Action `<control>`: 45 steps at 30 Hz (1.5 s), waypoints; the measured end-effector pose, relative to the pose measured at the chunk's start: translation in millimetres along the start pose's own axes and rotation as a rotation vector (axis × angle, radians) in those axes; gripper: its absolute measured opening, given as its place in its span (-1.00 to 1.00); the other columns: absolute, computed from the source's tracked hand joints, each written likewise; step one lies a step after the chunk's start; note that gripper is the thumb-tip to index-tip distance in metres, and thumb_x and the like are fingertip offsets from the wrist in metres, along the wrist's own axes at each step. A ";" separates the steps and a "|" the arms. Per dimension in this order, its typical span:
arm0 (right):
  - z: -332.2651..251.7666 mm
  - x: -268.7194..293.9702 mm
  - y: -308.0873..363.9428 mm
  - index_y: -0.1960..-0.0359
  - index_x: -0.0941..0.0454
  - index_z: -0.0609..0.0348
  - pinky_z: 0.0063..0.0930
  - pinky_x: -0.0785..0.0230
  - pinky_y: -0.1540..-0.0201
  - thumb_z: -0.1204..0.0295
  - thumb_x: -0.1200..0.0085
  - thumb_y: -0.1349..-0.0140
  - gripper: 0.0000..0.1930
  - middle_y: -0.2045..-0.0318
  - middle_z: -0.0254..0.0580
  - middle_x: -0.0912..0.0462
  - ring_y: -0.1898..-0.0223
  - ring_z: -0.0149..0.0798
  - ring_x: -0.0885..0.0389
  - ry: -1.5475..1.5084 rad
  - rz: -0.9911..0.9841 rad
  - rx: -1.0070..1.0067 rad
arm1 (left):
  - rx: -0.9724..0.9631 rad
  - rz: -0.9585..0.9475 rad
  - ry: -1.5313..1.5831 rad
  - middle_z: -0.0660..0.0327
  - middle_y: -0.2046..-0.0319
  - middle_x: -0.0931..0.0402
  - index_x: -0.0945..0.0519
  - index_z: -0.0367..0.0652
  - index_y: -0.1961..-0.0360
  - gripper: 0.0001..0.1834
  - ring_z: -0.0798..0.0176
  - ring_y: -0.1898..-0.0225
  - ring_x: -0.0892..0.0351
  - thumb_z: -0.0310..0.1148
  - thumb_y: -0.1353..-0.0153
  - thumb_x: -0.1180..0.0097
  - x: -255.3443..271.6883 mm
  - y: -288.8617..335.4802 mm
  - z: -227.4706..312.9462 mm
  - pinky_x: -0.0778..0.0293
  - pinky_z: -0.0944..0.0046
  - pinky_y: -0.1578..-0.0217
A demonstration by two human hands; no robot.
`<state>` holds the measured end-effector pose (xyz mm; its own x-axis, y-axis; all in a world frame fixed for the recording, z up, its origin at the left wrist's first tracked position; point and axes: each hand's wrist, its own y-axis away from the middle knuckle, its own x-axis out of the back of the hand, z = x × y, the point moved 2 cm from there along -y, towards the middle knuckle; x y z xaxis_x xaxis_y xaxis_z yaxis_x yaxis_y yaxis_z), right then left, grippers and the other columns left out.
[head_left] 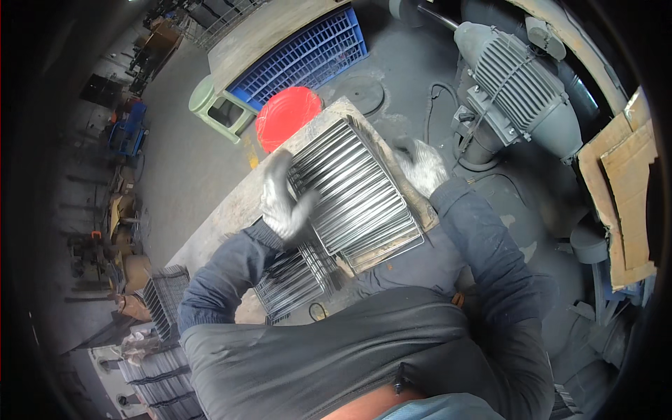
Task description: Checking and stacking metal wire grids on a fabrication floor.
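Observation:
A stack of shiny metal wire racks lies in front of me on a worn board. My left hand, in a whitish knit glove with a grey palm, is at the stack's left side. Its thumb and fingers are spread apart and blurred, with the thumb over the rack edge. Beside the stack's right edge is my right hand, gloved the same way. Motion smears its fingers, and I cannot make out whether they touch the wires. More wire racks lie below my left forearm, close to my lap.
Beyond the board stand a red round stool top, a green plastic stool and a blue plastic crate. A large grey motor is at the right, near cardboard. More wire racks sit at the lower left.

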<state>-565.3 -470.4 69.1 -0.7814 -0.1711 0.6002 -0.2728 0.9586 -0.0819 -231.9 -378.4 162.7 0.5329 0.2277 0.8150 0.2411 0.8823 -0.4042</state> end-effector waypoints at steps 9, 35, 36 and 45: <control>-42.6 -11.4 8.6 -0.57 -0.36 0.30 -0.38 -0.36 -0.40 -0.28 0.03 -0.57 -0.11 -0.44 0.08 -0.54 -0.39 -0.15 -0.53 -1.002 -0.467 -0.489 | 1.300 -0.153 1.516 -0.03 -0.27 -0.63 -0.54 -0.09 -0.42 -0.35 -0.09 -0.21 -0.66 0.11 -0.50 -0.23 -51.8 -8.0 3.8 -0.59 -0.21 -0.30; -55.9 12.9 48.1 -0.72 0.38 0.31 0.06 0.25 -0.72 -0.07 -0.35 -0.31 0.30 -0.72 0.34 0.23 -0.74 0.24 0.22 -0.401 -0.036 0.399 | 0.637 0.082 1.077 0.08 -0.25 -0.63 -0.47 -0.27 -0.44 -0.41 0.10 -0.20 -0.66 -0.17 -0.52 -0.21 -25.9 26.8 10.1 -0.64 0.05 -0.22; -48.9 12.7 53.5 -0.72 0.38 0.34 0.10 0.28 -0.72 -0.15 -0.36 -0.27 0.35 -0.72 0.35 0.23 -0.73 0.25 0.23 -0.306 0.009 0.481 | 0.800 0.029 0.966 0.10 -0.21 -0.65 -0.49 -0.27 -0.41 -0.45 0.10 -0.15 -0.70 -0.27 -0.49 -0.22 -23.4 28.8 26.2 -0.66 0.09 -0.19; -50.3 15.6 79.6 -0.70 0.28 0.35 0.21 0.12 -0.68 -0.13 -0.50 -0.09 0.42 -0.65 0.41 0.08 -0.68 0.37 0.08 -0.258 0.082 0.470 | 0.732 0.056 1.283 0.02 -0.34 -0.58 -0.44 -0.24 -0.49 -0.37 0.06 -0.32 -0.61 -0.10 -0.55 -0.17 -41.3 79.7 -1.3 -0.55 -0.06 -0.37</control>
<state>-570.9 -385.3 111.9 -0.9070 -0.2072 0.3667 -0.3806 0.7759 -0.5031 -233.6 -318.0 96.3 0.9582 0.1001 -0.2681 -0.0490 0.9803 0.1911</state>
